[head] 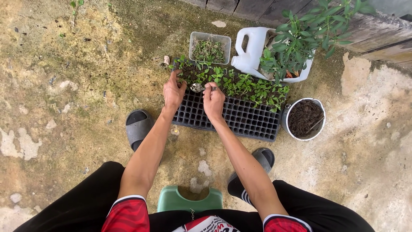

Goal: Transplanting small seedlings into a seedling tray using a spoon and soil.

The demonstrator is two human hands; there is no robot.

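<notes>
A black seedling tray [246, 121] with many small cells lies on the ground in front of me. Its far rows hold small green seedlings [251, 88]; the near rows are bare. My left hand [173, 91] rests at the tray's far left corner, fingers pinched down among the seedlings there. My right hand [213, 101] is closed on a small metal spoon [198, 87], whose bowl sits just left of the hand over the tray's left cells.
A clear plastic tub [210, 46] of loose seedlings stands behind the tray. A cut white jug [253, 51] holds a leafy plant [309, 32]. A white pot of dark soil [304, 119] sits right of the tray. Grey sandals and a green stool [190, 201] are near me.
</notes>
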